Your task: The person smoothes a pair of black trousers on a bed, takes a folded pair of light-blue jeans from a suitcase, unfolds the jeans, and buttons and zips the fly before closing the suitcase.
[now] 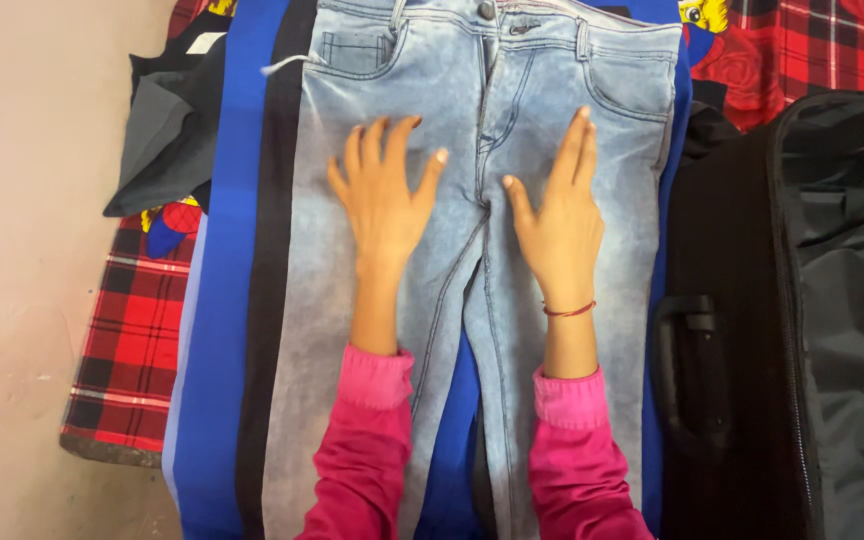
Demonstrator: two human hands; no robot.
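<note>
A pair of light blue faded jeans lies flat, waistband at the top and legs running toward me. My left hand rests palm down on the left thigh of the jeans with fingers spread. On the right thigh lies my right hand, flat, with a red thread around the wrist. Both arms wear pink sleeves. Neither hand grips the cloth.
Under the jeans lie blue and black garments on a red plaid blanket. A dark grey garment is bunched at upper left. An open black suitcase with a handle stands at the right. Beige floor runs along the left.
</note>
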